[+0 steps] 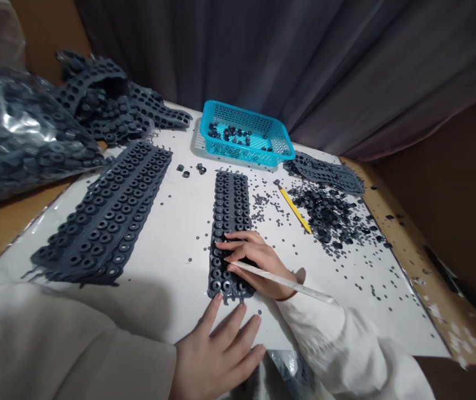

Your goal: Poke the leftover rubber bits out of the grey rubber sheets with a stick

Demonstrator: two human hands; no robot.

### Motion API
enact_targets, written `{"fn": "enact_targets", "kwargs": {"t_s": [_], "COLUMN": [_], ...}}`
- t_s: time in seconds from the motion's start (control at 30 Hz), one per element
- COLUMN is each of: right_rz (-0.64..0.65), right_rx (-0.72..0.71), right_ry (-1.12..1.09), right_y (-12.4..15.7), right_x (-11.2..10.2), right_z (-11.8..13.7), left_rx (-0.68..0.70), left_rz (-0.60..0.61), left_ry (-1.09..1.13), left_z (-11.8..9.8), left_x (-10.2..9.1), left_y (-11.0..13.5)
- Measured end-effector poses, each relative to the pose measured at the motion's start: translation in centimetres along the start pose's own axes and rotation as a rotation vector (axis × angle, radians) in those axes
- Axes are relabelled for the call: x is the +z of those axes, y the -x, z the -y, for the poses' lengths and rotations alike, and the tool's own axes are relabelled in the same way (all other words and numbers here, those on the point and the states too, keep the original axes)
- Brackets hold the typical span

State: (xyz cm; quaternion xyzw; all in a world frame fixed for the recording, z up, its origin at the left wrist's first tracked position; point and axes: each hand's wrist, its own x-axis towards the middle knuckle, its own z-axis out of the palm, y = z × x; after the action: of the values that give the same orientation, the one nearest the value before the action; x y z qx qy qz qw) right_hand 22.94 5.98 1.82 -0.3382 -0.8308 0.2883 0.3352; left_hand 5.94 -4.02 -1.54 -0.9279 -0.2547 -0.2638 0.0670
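A strip of dark grey rubber moulded parts (232, 191), with rows of round ringed pieces, lies lengthwise on the white board. My right hand (265, 264) rests over its near half, closed on a thin white stick (279, 278) whose tip points at one of the rings. What the tip touches is too small to make out. At the strip's near edge, my left hand (221, 355) lies with fingers spread; a fingertip meets the frayed end. Left of it, a stack of wider moulded sheets (108, 214) sits at a slant.
A blue plastic basket (248, 155) holds loose black pieces at the back. To the right lie a yellow pencil-like tool (295, 210), a heap of small black bits (330, 214) and a punched sheet (325, 173). Clear bag of parts (21, 133) and sheet offcuts (100, 105) fill the left.
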Motion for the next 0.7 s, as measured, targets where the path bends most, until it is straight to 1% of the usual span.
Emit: {"fn": "enact_targets", "kwargs": {"t_s": [0.17,0.3,0.4,0.47,0.5,0.57,0.6,0.63,0.67,0.7], "right_rz": [0.028,0.043,0.023,-0.057,-0.132,-0.321,-0.408,-0.468,-0.489,-0.466], "right_rx": [-0.068,-0.153,-0.189,-0.124,-0.054,0.109,0.175,0.220,0.245,0.249], "right_ry": [0.089,0.249,0.364,0.408,0.418,0.422,0.410,0.383,0.339,0.279], "right_y": [-0.1,-0.4,-0.5,-0.5,-0.5,-0.5,-0.5,-0.5,-0.5,-0.5], "right_x": [-0.2,-0.2,-0.2,-0.2,-0.3,-0.6,-0.8,-0.9,-1.0,-1.1], "right_z": [-0.3,-0.4,-0.6,-0.7,-0.7,-0.7,-0.6,-0.5,-0.4,-0.2], "left_rx": [0.014,0.020,0.014,0.016,0.019,0.029,0.036,0.043,0.049,0.054], "left_rz": [0.011,-0.006,-0.002,0.008,0.016,0.027,0.031,0.036,0.042,0.048], "left_ry": [-0.005,-0.019,-0.007,0.004,0.001,-0.020,-0.033,-0.042,-0.047,-0.049], "left_z": [0.0,-0.1,-0.1,0.0,0.0,0.0,0.1,0.1,0.1,0.1], "left_x": [0.1,0.3,0.3,0.2,0.1,0.1,0.1,0.1,0.1,0.1], "left_y": [0.2,0.3,0.1,0.1,0.1,0.1,0.2,0.3,0.3,0.4]}}
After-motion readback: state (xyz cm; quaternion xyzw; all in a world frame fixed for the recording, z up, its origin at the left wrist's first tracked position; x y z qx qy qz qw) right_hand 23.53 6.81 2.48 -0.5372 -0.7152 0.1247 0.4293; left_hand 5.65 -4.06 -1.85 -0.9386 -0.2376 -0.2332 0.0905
